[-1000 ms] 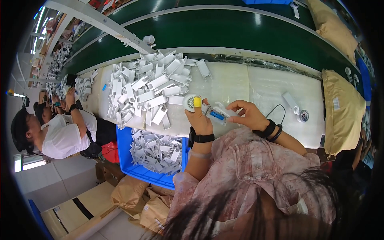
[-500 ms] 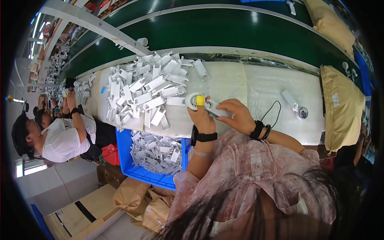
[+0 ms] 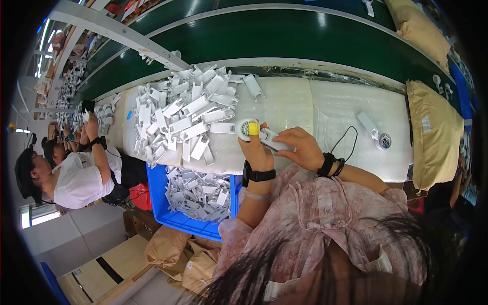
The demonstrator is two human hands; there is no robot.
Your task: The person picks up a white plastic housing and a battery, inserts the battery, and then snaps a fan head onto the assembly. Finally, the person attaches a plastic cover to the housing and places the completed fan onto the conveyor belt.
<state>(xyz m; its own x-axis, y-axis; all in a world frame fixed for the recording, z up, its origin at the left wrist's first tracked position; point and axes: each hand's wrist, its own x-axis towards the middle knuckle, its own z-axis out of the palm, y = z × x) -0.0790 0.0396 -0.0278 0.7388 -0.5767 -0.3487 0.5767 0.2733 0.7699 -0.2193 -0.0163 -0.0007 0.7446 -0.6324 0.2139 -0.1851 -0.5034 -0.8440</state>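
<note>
A broad green belt [image 3: 305,38] runs across the far side, crossed at upper left by a pale metal beam [image 3: 119,31]. Below it stretches the desk [image 3: 287,104], its top covered in whitish, slightly glossy sheeting. At the left a co-worker in a white shirt [image 3: 81,178] sits along the same line, one hand raised. A tan sack [image 3: 437,134] stands at the desk's right end, and brown bags [image 3: 165,246] lie on the floor at lower left. A heap of white plastic parts [image 3: 190,112] covers the desk's left half; a blue crate [image 3: 155,195] below its near edge holds many more.

The left hand [image 3: 260,152] grips a small white fan [image 3: 244,130] above the desk, just right of the heap, its yellow-wrapped thumb pressed against the round head; its other fingers are mostly hidden. The right hand [image 3: 305,151] pinches the white cover [image 3: 277,143] between thumb and fingers. A second ago the cover was lifted away and a blue cylinder showed inside the handle; now the cover lies along the handle and the blue is out of sight. The heap has stayed as it was. Farther right lie a loose white handle [image 3: 365,123] and, near its lower end, a dark-faced disc [image 3: 384,141].
</note>
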